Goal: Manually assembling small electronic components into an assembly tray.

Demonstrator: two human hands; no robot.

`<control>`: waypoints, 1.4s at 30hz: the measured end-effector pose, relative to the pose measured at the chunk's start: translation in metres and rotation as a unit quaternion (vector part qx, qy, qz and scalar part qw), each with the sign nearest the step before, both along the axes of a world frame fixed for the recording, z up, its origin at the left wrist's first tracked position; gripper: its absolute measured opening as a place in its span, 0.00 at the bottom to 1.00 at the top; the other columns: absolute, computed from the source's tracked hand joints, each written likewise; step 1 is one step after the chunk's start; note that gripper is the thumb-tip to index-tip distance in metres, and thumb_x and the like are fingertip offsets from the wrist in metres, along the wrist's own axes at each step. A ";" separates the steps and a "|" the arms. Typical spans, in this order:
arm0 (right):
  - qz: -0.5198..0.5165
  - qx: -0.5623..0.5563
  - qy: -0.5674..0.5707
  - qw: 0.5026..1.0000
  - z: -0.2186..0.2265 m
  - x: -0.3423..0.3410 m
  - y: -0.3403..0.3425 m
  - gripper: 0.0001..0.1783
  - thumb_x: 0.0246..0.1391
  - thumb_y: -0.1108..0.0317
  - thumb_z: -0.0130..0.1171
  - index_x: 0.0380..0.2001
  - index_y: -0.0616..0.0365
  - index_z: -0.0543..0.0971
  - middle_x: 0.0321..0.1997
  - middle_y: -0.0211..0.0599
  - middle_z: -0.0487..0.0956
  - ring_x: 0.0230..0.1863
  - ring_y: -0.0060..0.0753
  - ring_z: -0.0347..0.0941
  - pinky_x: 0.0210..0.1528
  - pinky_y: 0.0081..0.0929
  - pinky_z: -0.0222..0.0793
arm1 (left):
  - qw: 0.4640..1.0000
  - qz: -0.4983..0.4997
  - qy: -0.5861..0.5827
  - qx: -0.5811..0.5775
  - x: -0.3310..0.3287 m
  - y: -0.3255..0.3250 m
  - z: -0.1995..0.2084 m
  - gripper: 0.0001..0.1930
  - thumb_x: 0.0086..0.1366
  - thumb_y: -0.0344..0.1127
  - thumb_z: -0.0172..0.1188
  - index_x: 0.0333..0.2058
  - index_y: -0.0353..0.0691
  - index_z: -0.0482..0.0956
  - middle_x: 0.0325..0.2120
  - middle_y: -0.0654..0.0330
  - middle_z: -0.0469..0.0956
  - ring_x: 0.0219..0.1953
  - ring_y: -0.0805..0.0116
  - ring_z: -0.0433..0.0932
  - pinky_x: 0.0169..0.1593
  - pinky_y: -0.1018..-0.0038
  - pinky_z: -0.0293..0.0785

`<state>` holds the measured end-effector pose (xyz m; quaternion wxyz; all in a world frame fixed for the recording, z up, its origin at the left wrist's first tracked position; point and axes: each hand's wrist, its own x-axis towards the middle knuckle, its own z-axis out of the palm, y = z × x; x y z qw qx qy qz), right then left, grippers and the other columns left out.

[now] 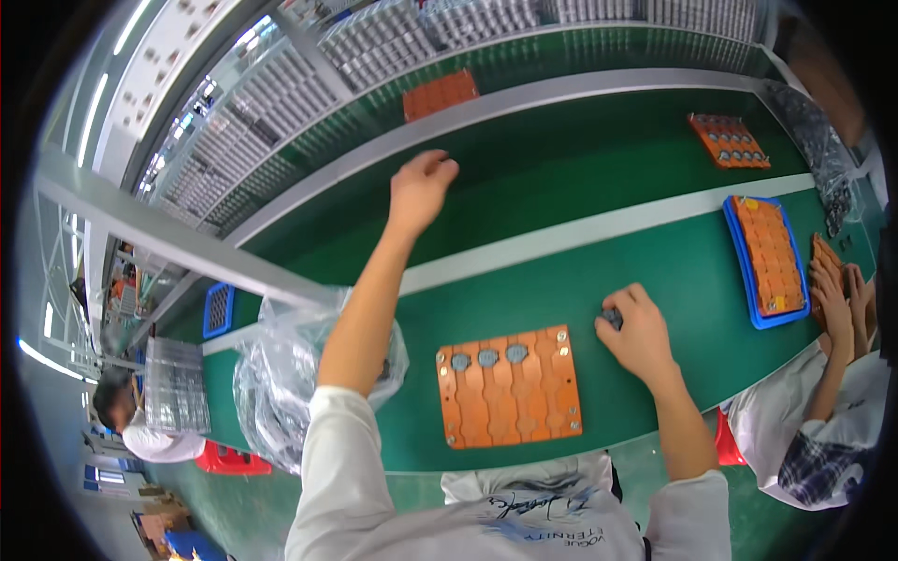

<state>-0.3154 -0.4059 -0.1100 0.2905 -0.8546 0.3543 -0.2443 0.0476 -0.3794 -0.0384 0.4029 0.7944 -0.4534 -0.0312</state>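
Orange tray (510,397) sits low in the middle; right hand (641,329) fingers clamped on small grey part (612,319); left hand (421,187) fingers curled together up top

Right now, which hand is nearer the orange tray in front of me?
Right. The right hand rests just beside the orange tray, at its upper right corner; the left hand reaches far beyond it.

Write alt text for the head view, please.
Over a green workbench, the person's right hand closes on a small dark part beside an orange slotted tray holding three grey parts, while the left hand reaches forward. A clear plastic bag sits left.
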 end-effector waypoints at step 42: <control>-0.009 0.318 -0.136 0.938 0.032 -0.027 -0.022 0.13 0.47 0.69 0.68 0.36 0.61 0.80 0.37 0.37 0.77 0.33 0.30 0.77 0.33 0.26 0.74 | 0.914 -0.036 0.393 -0.095 0.157 -0.172 0.013 0.24 0.62 0.26 0.57 0.58 0.35 0.70 0.52 0.53 0.75 0.49 0.57 0.79 0.45 0.61 0.83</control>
